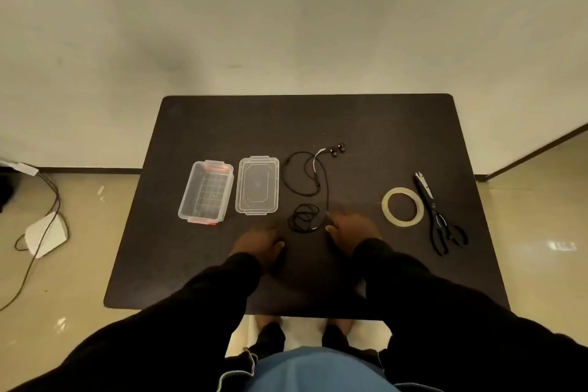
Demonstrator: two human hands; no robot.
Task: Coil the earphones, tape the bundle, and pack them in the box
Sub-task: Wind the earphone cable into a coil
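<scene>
Fingers of our left hand (259, 240) and right hand (350, 227) blur, so we cannot tell their grip. Between them on the tabletop (366, 124) lie the half-coiled earphones (307, 191), box (205, 191), tape (402, 206) within reach.

Dark table (366, 124) mid-frame. Clear box (206, 191) and its lid (257, 185) sit side by side at center left, black earphones (310, 181) loosely sprawled in the middle, tape roll (402, 206) and scissors (440, 216) right. Left hand (258, 242) and right hand (351, 229) hover blurry near the cable's small coil.
</scene>
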